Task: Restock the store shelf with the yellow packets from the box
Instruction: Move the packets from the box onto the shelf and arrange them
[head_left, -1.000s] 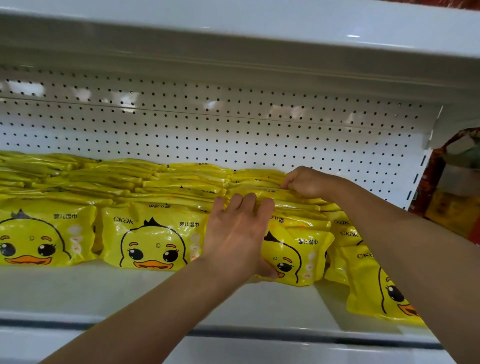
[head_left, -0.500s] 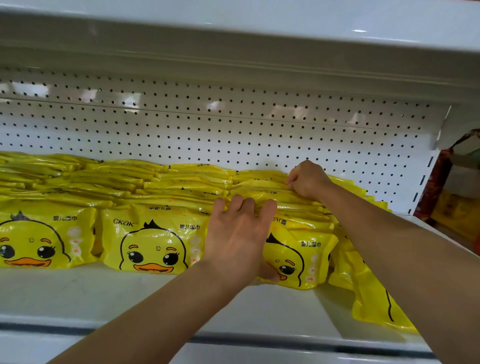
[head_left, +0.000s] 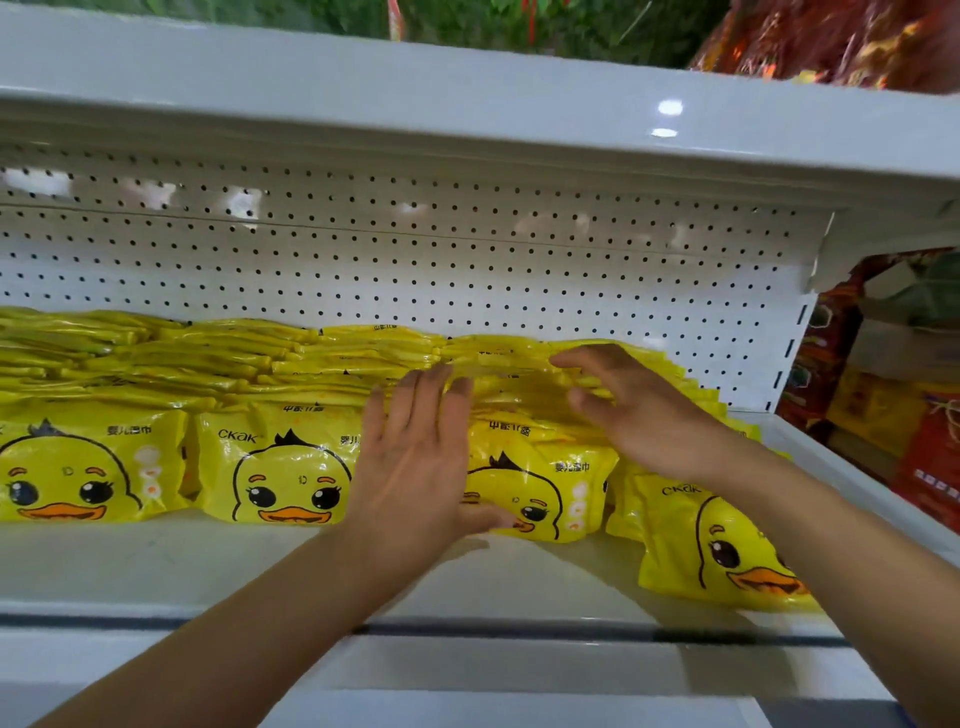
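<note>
A: Where are the yellow packets (head_left: 291, 467) sitting, and what is happening to them?

B: They are standing in upright rows along the store shelf (head_left: 208, 566), filed front to back toward the pegboard back panel (head_left: 467, 270); the left hand (head_left: 415, 462) is lying flat, fingers straight and together, against the face of one front packet; the right hand (head_left: 634, 410) is hovering over the tops of the row behind it, fingers spread and loosely bent, gripping nothing.

A: So the step looks like squaring up a row?

B: That is my reading; to do it well, the flat left palm should be bracing the front packet while the right is pressing the tops back and level; the packets look soft and slippery, so gentle, even pressure suits them; one leaning packet (head_left: 722, 556) at the far right, near the shelf's front edge, probably wants standing up next.

A: Is any writing readable?

B: Each front is showing a cartoon duck face; "Ckak" is printed at the upper left of several; Chinese characters are sitting at the upper right, too small to read surely; the box is not showing anywhere; red packaging (head_left: 930, 457) is blurring past the shelf's right end.
</note>
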